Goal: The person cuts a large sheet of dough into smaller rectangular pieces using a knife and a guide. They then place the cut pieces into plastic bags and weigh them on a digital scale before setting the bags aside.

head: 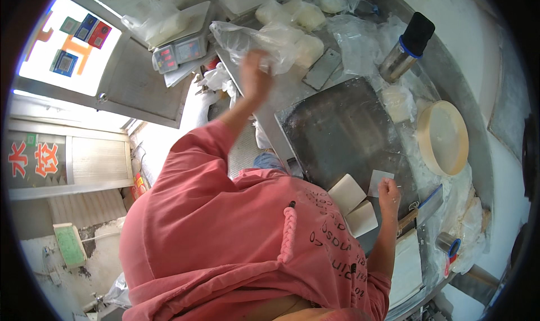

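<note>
My left hand [256, 74] is blurred and reaches over the worktop, beside a clear plastic bag [270, 40]; whether its fingers grip the plastic I cannot tell. With pinched fingers, my right hand [389, 192] holds the edge of a thin square sheet [376, 182], probably a dough wrapper, over a dark board [341, 123]. Two stacks of square wrappers, an upper one [348, 193] and a lower one [362, 219], lie left of that hand, close to my body. A knife with a wooden handle [408, 220] and a broad blade [431, 203] rests right of my right wrist.
A digital scale [181, 51] carries a bag at the upper left. Bagged pale dough [310, 49] lies at the back, beside a dark flat slab [322, 69]. Along the right stand a metal canister [398, 61], a round sieve [443, 137] and a metal cup [447, 244].
</note>
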### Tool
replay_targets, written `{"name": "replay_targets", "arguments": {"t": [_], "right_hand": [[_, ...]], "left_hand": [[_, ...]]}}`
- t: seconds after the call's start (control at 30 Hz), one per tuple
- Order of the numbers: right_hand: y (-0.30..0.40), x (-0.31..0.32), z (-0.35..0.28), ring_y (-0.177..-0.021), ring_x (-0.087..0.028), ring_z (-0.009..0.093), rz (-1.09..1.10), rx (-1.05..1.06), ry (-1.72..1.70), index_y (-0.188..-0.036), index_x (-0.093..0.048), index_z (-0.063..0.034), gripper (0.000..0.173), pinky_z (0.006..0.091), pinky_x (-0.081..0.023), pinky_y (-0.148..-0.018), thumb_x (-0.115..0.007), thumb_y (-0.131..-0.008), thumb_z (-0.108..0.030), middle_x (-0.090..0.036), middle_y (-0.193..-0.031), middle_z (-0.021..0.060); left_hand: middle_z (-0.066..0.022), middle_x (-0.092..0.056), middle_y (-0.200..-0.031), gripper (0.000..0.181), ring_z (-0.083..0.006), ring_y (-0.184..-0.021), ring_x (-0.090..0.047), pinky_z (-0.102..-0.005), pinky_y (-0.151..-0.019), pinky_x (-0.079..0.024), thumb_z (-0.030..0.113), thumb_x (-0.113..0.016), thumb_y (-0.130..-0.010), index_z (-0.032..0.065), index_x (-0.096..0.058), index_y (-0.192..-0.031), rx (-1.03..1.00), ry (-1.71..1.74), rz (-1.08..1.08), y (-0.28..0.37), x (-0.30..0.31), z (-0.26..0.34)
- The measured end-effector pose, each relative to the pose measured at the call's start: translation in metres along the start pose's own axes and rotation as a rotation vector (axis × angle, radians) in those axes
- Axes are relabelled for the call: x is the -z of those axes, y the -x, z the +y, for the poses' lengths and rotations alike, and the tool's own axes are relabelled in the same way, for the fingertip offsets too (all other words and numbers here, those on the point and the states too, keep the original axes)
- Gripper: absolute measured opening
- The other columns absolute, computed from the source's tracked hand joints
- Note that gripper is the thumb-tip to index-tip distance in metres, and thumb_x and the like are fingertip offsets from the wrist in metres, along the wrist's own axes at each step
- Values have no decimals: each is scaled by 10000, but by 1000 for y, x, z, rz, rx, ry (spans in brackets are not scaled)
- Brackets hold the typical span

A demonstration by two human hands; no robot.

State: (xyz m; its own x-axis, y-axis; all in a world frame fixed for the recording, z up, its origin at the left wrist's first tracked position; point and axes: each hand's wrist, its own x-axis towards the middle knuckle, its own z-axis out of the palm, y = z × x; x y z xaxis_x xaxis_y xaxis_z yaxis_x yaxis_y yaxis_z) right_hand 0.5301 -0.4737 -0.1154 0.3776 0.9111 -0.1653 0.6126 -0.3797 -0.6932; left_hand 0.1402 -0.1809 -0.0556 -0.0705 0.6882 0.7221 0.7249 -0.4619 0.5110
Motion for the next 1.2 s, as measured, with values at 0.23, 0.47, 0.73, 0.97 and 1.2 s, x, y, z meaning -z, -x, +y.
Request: {"name": "replay_targets", "arguments": {"t": [0.23,0.47,0.73,0.97,1.2], "right_hand": [[44,10,41,-843,-606,372,170,-303,277,-1005,-588,6,333,436,-475,-759,-536,-881,-299,-635,-901,191],[166,-34,-1,-891,-546,170,541,-1126,-800,-1119,-509,-126,439,382,-434,-716,-531,-868,-485,-563,-995,40],[175,-79,-54,-752,-617,208,737,-991,-1242,-1218,-391,-57,462,317,-502,-637,-502,-921,-393,-584,-957,137],[151,-76,-10,-623,-603,163,659,-854,-1149,-1230,-446,-31,437,287,-508,-545,-571,-889,-274,-603,-844,95],[74,-8,11,-605,-591,144,242,-752,-824,-1156,-520,-46,348,268,-500,-502,-546,-895,-274,-608,-841,82]], "left_hand": [[-126,-623,-869,138,-257,-727,-622,-327,-641,-496,91,-592,-854,59,-628,-983,140,362,-636,-21,-5,47],[-86,-637,-846,230,-179,-767,-610,-298,-699,-494,224,-586,-883,31,-617,-1003,-119,730,-1614,130,-91,158],[-136,-662,-874,345,-231,-736,-633,-369,-645,-484,311,-572,-863,-3,-583,-1004,197,573,-2023,202,-183,248],[-163,-665,-868,363,-314,-856,-638,-441,-743,-487,405,-550,-789,86,-691,-890,-669,404,-2063,228,-148,296],[-216,-646,-909,377,-369,-891,-619,-433,-792,-482,351,-616,-752,17,-664,-918,-247,524,-1830,202,-150,265]]}}
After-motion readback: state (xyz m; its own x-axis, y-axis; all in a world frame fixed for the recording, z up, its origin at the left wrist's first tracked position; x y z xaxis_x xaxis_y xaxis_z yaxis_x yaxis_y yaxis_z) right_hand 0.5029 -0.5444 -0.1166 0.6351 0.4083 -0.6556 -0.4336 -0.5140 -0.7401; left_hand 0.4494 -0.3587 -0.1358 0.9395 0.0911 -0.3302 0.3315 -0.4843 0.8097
